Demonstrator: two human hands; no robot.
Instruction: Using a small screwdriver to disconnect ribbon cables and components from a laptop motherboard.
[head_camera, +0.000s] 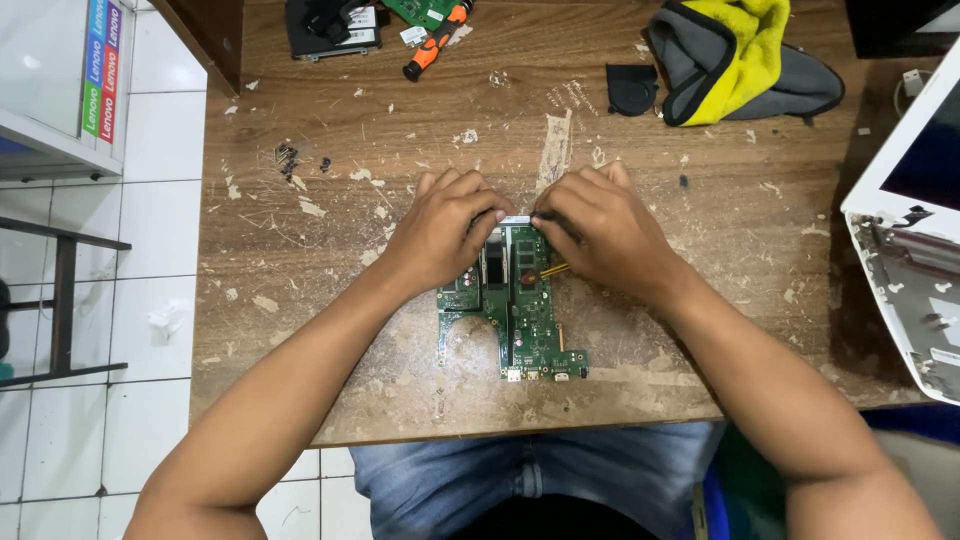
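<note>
A green laptop circuit board (527, 320) lies flat on the worn wooden table (300, 300), its far end under my hands. My left hand (443, 232) rests on the board's upper left part, fingers curled over its top edge. My right hand (596, 232) presses on the upper right part and pinches a thin dark tool at a small silver strip (517, 218) between the two hands. Yellow wires (556, 269) poke out below my right hand.
An orange-and-black screwdriver (432, 42) and a black drive (330, 28) lie at the table's far edge. A small black fan (632, 88) sits beside a yellow-and-grey cloth (740, 55). A white opened laptop (905, 230) lies at the right. Small dark screws (290, 155) lie far left.
</note>
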